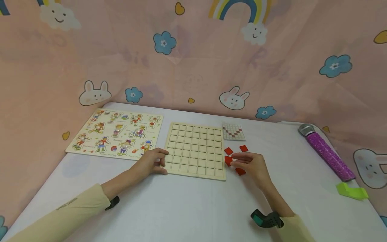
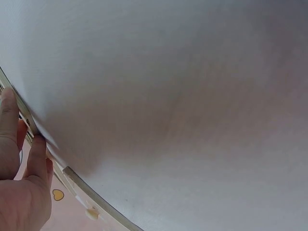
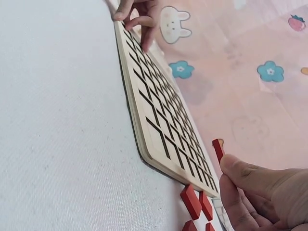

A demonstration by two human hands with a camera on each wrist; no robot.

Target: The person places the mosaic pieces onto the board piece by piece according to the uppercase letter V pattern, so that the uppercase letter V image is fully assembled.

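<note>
My left hand (image 1: 150,162) holds the left front corner of a pale wooden grid board (image 1: 195,176), thumb and fingers at its edge. In the left wrist view that hand (image 2: 29,178) touches the board's rim. Beyond the board's right edge, my right hand (image 1: 252,166) pinches a thin red square tile (image 3: 218,150) between thumb and finger, raised above the table. More red tiles (image 1: 243,148) lie beside the board under that hand, partly hidden by its fingers. A small pattern card (image 1: 234,131) with a red V of squares lies past them.
To the left lies a wooden picture board (image 1: 115,132) with sports figures. A glittery purple microphone (image 1: 329,153) and a lime-green piece (image 1: 351,191) lie at the right on the white table (image 1: 193,208). A pink patterned cloth (image 1: 193,60) hangs behind.
</note>
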